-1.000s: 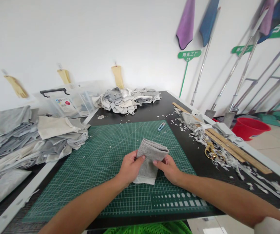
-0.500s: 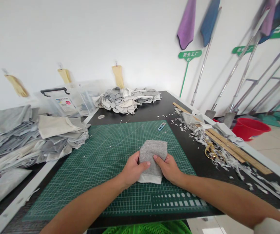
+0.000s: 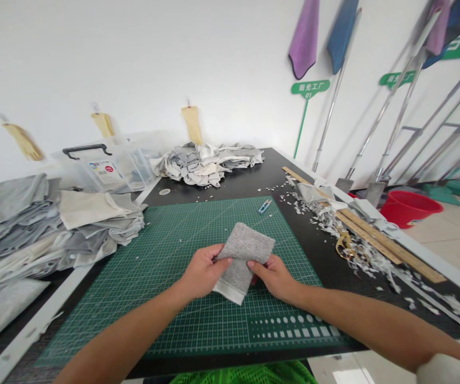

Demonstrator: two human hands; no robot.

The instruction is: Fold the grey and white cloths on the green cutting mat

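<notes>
A small grey piece of cloth [image 3: 245,246] with a white band along its lower edge is held above the green cutting mat [image 3: 174,234]. My left hand [image 3: 206,269] pinches its left side, thumb on top. On the right side, my right hand [image 3: 273,276] grips it the same way, with the thumb pressing on the front. The cloth is tilted and creased across the middle between the two thumbs. Beyond it on the mat lies a pair of small blue thread snips [image 3: 265,206], touched by neither hand.
Folded grey and cream cloths [image 3: 94,218] are stacked at the left. A cloth heap [image 3: 206,162] and a clear plastic box [image 3: 105,170] stand at the back. Along the right edge lie wooden rulers [image 3: 389,245], gold-handled scissors [image 3: 345,246] and white scraps. A red bucket [image 3: 411,209] stands beyond.
The grey cloth has turned from nearly upright to tilted, its lower end swinging left, and now creases across the middle. My left hand has moved slightly left; both hands keep their hold.
</notes>
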